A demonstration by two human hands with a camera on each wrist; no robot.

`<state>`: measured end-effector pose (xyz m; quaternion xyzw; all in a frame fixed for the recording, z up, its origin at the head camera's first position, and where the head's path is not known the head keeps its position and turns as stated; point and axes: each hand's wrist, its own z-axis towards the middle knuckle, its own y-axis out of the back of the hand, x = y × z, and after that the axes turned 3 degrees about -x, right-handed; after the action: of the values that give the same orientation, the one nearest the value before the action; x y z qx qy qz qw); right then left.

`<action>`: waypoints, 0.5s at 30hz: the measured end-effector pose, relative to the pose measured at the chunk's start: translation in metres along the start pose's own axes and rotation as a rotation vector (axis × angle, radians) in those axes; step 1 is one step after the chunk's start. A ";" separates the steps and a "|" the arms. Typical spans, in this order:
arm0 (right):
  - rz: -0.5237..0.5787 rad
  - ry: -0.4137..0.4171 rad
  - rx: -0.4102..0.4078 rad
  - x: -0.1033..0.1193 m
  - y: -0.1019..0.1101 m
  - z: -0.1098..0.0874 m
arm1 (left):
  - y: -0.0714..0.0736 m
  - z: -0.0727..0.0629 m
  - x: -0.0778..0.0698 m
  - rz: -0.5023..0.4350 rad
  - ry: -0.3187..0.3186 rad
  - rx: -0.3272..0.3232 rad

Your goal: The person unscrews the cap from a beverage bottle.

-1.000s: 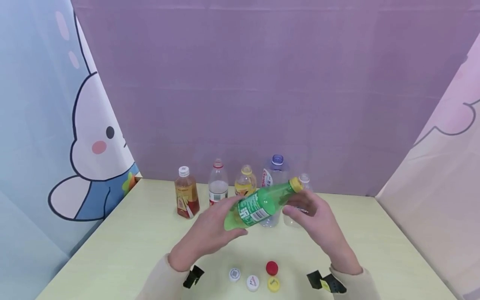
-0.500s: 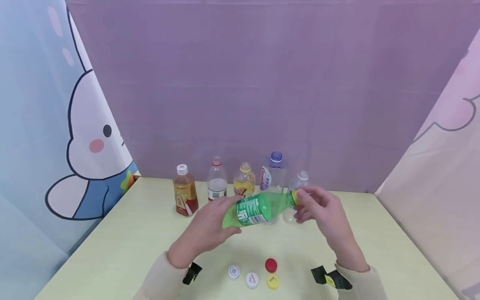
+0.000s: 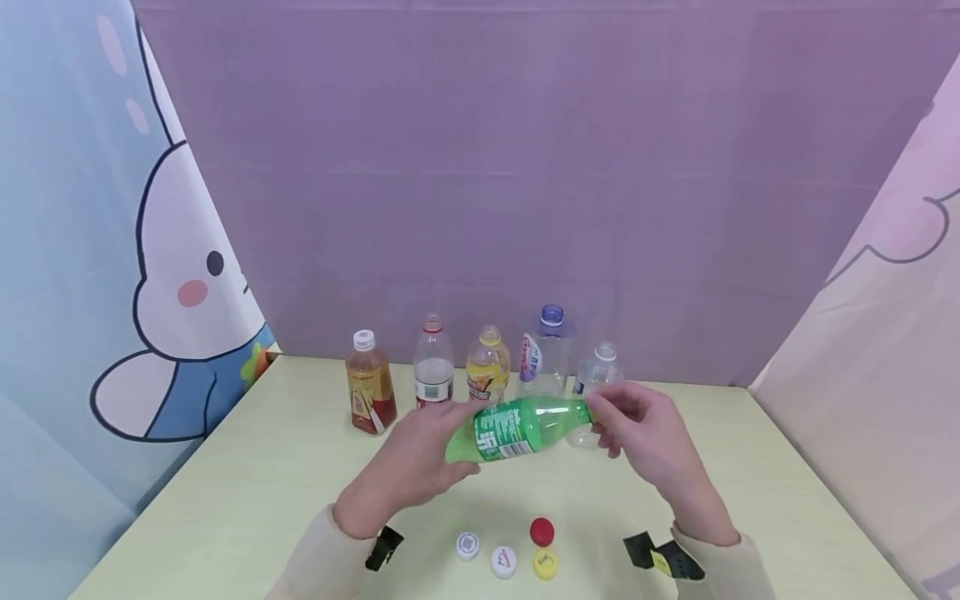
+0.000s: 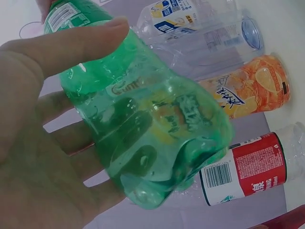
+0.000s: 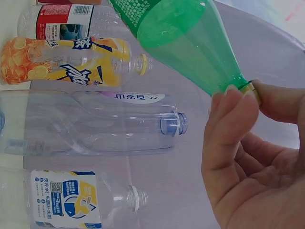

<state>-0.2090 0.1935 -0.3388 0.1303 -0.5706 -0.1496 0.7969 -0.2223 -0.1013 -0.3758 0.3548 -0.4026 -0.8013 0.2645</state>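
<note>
A green plastic bottle [image 3: 510, 427] lies nearly level in the air over the table, its neck pointing right. My left hand [image 3: 420, 446] grips its base end, thumb along the near side and fingers round the far side, as the left wrist view shows. At the neck, my right hand [image 3: 648, 433] pinches the yellow cap [image 5: 251, 91] between thumb and fingers. In the head view the fingers hide that cap. On the table below the bottle lie a red cap [image 3: 542, 532], a yellow cap [image 3: 545, 564] and two white caps [image 3: 504, 562].
Along the back stand a capped bottle of brown drink [image 3: 371, 387], a red-ringed clear bottle [image 3: 433, 371], a yellow-labelled bottle [image 3: 488, 367], a tall bluish bottle [image 3: 546, 358] and a small clear bottle [image 3: 600, 367]. A purple cloth [image 3: 525, 183] hangs behind them.
The right hand has come from beside the neck onto the yellow cap and pinches it. The bottle has tipped from slanting upward to nearly level, while the left hand keeps its grip.
</note>
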 end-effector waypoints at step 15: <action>-0.161 0.182 0.020 0.000 0.002 -0.001 | 0.003 0.002 0.003 -0.017 0.054 0.078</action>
<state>-0.2080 0.1954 -0.3386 0.1964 -0.4851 -0.1949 0.8295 -0.2253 -0.1041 -0.3737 0.3900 -0.4232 -0.7773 0.2543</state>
